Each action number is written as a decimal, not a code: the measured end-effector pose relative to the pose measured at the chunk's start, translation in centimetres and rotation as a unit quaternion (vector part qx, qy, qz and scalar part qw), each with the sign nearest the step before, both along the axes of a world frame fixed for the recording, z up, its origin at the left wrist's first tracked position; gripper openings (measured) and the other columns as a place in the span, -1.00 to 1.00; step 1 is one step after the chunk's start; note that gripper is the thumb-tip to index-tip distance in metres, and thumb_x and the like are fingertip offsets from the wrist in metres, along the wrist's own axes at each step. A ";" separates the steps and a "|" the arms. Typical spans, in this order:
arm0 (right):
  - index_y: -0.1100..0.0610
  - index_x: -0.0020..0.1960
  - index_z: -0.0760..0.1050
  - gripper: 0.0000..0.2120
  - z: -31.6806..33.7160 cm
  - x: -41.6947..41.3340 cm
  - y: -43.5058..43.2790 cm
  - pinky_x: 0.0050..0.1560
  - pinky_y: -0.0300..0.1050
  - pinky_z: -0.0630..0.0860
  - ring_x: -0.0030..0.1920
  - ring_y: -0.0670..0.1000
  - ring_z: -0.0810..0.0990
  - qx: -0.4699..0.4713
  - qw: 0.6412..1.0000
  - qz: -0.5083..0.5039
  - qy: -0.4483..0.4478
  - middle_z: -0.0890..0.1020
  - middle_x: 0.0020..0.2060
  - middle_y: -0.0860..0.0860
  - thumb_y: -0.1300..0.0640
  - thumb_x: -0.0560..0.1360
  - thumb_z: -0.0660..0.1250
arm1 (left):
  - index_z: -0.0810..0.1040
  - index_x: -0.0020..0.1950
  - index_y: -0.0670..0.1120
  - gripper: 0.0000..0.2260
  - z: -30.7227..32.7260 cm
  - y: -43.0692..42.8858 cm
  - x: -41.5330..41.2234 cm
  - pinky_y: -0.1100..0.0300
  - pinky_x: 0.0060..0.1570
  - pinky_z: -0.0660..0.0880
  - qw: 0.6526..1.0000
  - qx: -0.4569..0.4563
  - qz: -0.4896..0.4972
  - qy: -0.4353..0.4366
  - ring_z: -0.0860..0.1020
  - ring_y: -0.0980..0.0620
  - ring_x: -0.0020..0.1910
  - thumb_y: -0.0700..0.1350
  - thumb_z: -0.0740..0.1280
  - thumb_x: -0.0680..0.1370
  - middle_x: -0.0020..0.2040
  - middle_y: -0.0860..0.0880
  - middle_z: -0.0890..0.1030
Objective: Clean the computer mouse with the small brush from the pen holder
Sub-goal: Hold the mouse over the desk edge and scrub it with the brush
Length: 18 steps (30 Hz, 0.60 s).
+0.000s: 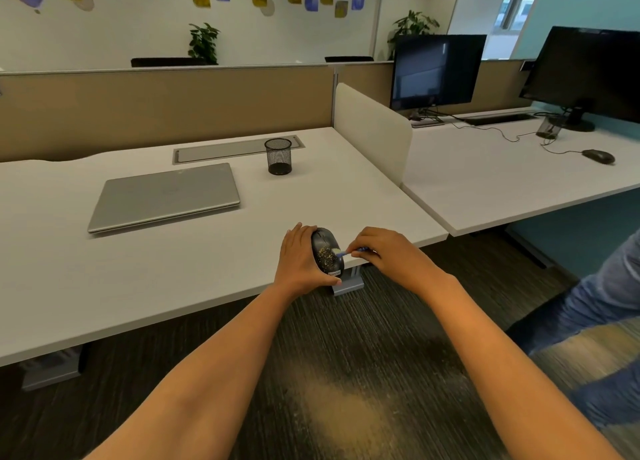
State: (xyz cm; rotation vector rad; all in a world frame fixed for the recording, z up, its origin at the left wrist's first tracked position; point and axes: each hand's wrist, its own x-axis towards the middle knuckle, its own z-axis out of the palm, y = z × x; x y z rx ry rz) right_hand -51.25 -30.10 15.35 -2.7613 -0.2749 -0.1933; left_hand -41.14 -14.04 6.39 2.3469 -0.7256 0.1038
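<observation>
A black computer mouse [325, 253] speckled with yellowish dust is held at the front edge of the white desk [180, 269], gripped from the left by my left hand [299, 258]. My right hand [384, 251] pinches a small blue-handled brush [346, 251] whose pale bristle tip touches the right side of the mouse. The black mesh pen holder [279, 156] stands farther back on the desk, and nothing shows above its rim.
A closed silver laptop [164, 196] lies at the left of the desk. A white divider panel [374, 130] separates a neighbouring desk with two monitors [436, 70], a keyboard and another mouse [598, 156]. Dust is scattered on the carpet [346, 400] below. A person's leg in jeans [602, 321] is at right.
</observation>
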 end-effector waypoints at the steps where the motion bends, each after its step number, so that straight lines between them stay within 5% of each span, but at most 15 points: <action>1: 0.13 0.14 0.56 -0.78 0.0 -0.3 -0.2 0.09 -0.17 0.44 0.06 0.00 0.54 -0.004 1.000 0.002 0.006 0.60 0.07 0.05 0.14 0.54 0.24 | 0.16 0.43 -0.09 -0.04 0.0 0.0 -0.1 0.05 0.45 -0.05 1.000 0.001 0.001 0.000 0.08 -0.09 0.48 0.14 0.56 0.18 0.44 -0.08 0.24; 9: 0.20 0.10 0.59 -0.79 1.0 0.9 -0.1 0.00 -0.25 0.43 0.01 0.02 0.58 0.060 0.996 -0.023 -0.064 0.62 0.03 0.09 0.17 0.53 0.28 | 0.16 0.43 -0.08 -0.04 0.1 -0.7 -0.5 0.01 0.48 -0.02 1.000 -0.001 -0.012 0.003 0.08 -0.08 0.48 0.16 0.55 0.17 0.43 -0.08 0.25; 18: 0.14 0.14 0.57 -0.77 0.5 -0.4 0.0 0.11 -0.11 0.48 0.06 0.02 0.55 -0.001 1.000 0.000 0.011 0.59 0.08 0.06 0.13 0.54 0.24 | 0.14 0.44 -0.08 -0.03 0.1 0.0 0.1 0.01 0.48 -0.06 1.000 0.001 0.008 -0.006 0.06 -0.08 0.49 0.16 0.55 0.18 0.45 -0.08 0.22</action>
